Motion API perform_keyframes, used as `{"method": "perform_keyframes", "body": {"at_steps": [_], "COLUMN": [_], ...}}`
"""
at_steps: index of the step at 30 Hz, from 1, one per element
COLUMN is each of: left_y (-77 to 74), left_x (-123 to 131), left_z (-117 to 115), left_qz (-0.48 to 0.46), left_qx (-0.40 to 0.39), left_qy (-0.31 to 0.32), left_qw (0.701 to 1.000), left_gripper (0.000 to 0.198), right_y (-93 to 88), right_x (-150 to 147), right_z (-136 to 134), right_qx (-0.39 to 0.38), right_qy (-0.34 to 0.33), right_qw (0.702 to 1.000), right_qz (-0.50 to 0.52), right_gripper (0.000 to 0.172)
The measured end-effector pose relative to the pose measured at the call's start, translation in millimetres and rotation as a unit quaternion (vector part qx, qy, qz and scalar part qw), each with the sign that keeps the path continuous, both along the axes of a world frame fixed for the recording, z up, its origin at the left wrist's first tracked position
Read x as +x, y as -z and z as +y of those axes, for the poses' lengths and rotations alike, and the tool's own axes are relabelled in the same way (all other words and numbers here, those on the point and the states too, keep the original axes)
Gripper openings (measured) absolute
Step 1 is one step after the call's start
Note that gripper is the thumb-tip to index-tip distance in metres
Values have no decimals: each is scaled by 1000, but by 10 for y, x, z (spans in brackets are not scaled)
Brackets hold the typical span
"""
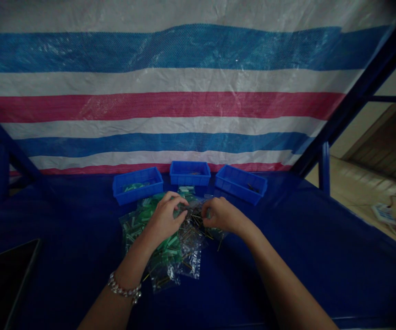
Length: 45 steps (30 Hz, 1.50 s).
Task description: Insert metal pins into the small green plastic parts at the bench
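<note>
A heap of small clear plastic bags (191,266) lies on the blue table in front of me. Many hold green strips (170,247), and thin dark rods (197,217) lie among them near the heap's right side. My left hand (165,217) hovers over the green part, fingers curved, with a gap between thumb and forefinger and nothing visible in it. At the right side of the heap, my right hand (222,214) has its fingertips pinched together by the dark rods. Whatever they grip, if anything, is too dim to make out.
Behind the heap stand a left blue bin (138,190) with green pieces, a middle blue bin (190,178) and a right blue bin (241,190) with a few dark pieces. A dark flat-screened device (7,279) lies at left. Striped sheeting (184,107) hangs behind, between blue frame bars (349,110).
</note>
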State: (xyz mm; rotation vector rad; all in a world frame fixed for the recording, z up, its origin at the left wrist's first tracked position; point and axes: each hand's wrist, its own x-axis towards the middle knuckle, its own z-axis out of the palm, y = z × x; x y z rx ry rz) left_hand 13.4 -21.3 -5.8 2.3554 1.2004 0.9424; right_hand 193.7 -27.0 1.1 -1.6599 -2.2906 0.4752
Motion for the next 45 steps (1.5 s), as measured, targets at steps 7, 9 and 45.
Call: {"method": "perform_keyframes", "body": {"at_steps": [7, 9, 45], "left_y": [12, 17, -58], "left_x": [6, 6, 1], "left_z": [1, 8, -2], "left_qz": [7, 7, -33], "left_qx": [1, 0, 88], "left_qy": [40, 44, -8], "left_qw": [999, 999, 996], "left_gripper": [15, 12, 6], "right_y": [-123, -103, 21], "right_x": [31, 40, -2], "right_z": [-27, -18, 71], "right_qx": [-10, -16, 32], "right_qy": [-31, -33, -26], "right_qw": [992, 986, 956], "right_qz": [123, 163, 289], "right_gripper": [10, 10, 13]}}
